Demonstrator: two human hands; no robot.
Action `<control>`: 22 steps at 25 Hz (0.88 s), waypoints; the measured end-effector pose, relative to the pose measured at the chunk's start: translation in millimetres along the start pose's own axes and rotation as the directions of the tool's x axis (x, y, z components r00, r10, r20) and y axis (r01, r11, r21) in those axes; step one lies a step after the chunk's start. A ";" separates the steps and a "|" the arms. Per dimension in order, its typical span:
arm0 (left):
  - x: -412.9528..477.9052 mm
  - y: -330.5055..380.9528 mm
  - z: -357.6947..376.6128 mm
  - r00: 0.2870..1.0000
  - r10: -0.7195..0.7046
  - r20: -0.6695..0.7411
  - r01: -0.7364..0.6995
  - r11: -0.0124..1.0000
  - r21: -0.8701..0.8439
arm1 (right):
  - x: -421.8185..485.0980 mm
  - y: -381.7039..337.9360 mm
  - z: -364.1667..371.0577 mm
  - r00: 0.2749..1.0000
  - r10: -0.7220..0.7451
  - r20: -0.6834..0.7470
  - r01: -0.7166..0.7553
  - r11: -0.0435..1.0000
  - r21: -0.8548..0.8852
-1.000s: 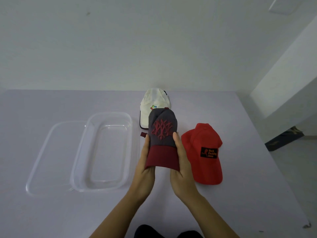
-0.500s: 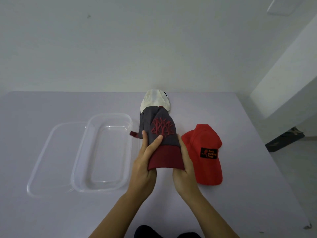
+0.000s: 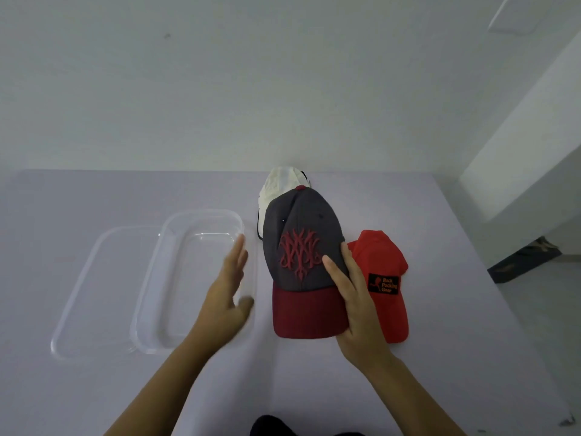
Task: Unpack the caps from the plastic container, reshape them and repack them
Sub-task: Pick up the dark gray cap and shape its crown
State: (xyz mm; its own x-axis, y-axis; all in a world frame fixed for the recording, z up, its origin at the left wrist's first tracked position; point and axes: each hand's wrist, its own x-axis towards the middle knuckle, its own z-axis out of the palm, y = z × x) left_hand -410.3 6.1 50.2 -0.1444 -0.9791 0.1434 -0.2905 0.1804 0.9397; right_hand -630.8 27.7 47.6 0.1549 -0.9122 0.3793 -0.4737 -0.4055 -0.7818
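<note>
A grey cap (image 3: 300, 237) with a dark red brim and a red emblem is held above the table, its crown rounded out. My right hand (image 3: 353, 297) grips it at the right edge of crown and brim. Blurred, with fingers apart and holding nothing, my left hand (image 3: 228, 294) is over the near right corner of the clear plastic container (image 3: 176, 247). A red cap (image 3: 385, 259) lies flat to the right, partly behind my right hand. Behind the grey cap, a white cap (image 3: 276, 187) is mostly hidden.
The container's clear lid (image 3: 91, 278) lies flat to its left on the pale table (image 3: 471, 341). A white wall stands behind the table. Beyond the table's right edge the floor drops away, with a dark object (image 3: 525, 258) lying there.
My left hand has let go of the grey cap and moved left toward the container. The cap's crown now looks wider and fuller, held by my right hand alone.
</note>
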 end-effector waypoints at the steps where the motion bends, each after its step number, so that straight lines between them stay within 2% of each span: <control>1: 14.3 4.8 -2.4 0.982 -0.174 -0.076 0.152 0.960 -0.236 | -0.1 -1.5 2.3 0.999 -0.047 0.004 0.047 0.998 -0.037; 2: 28.7 11.7 -4.4 0.943 -0.318 -0.093 0.251 0.870 -0.425 | -1.4 -0.7 5.2 0.996 -0.090 0.009 0.091 0.994 -0.068; 3: 40.0 17.1 -8.2 0.923 -0.383 -0.032 0.310 0.790 -0.530 | -2.1 -0.3 7.1 0.993 -0.118 0.013 0.119 0.988 -0.095; 4: 50.3 22.9 -12.1 0.918 -0.392 0.059 0.359 0.758 -0.545 | -2.5 1.6 7.6 0.991 -0.135 0.017 0.136 0.984 -0.116; 6: 70.0 35.9 -15.8 0.909 -0.361 0.210 0.417 0.760 -0.499 | -2.7 6.2 5.9 0.987 -0.159 0.025 0.161 0.974 -0.162; 8: 77.1 44.5 -17.1 0.908 -0.304 0.287 0.412 0.768 -0.491 | -4.5 10.6 3.0 0.984 -0.177 0.031 0.179 0.963 -0.202; 11: 75.8 49.6 -18.8 0.920 -0.277 0.276 0.387 0.747 -0.541 | -14.9 15.6 4.0 0.982 -0.148 0.114 0.174 0.946 -0.274; 13: 73.8 47.5 -19.4 0.927 -0.293 0.236 0.376 0.710 -0.595 | -20.5 15.8 1.9 0.966 -0.051 0.253 0.125 0.951 -0.282; 14: 72.7 46.9 -19.8 0.926 -0.298 0.230 0.376 0.695 -0.612 | -20.5 16.2 -2.0 0.953 0.010 0.303 0.062 0.972 -0.229; 15: 71.9 46.1 -20.4 0.925 -0.299 0.232 0.378 0.689 -0.618 | -17.4 16.1 -7.0 0.957 0.054 0.284 -0.013 0.990 -0.143; 17: 70.6 46.6 -18.1 0.922 -0.296 0.250 0.387 0.694 -0.607 | -1.9 13.0 -17.2 0.981 0.168 0.097 -0.174 0.983 0.057; 18: 69.3 48.4 -14.1 0.919 -0.293 0.263 0.394 0.693 -0.604 | 9.2 7.6 -21.9 0.965 0.255 0.054 -0.261 0.948 0.180; 20: 65.7 53.5 -1.0 0.914 -0.290 0.285 0.406 0.678 -0.613 | 31.9 -4.7 -28.5 0.919 0.353 0.177 -0.394 0.842 0.368; 22: 62.4 54.6 12.4 0.910 -0.299 0.289 0.415 0.664 -0.622 | 47.0 -11.5 -33.3 0.865 0.344 0.366 -0.487 0.753 0.442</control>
State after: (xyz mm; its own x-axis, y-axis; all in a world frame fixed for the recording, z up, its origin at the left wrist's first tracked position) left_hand -446.8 -43.9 106.6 -0.3176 -0.9174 -0.2398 0.3353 -0.3452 0.8766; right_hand -646.9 -8.5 91.0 0.2885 -0.9497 -0.1220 -0.0490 0.1126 -0.9924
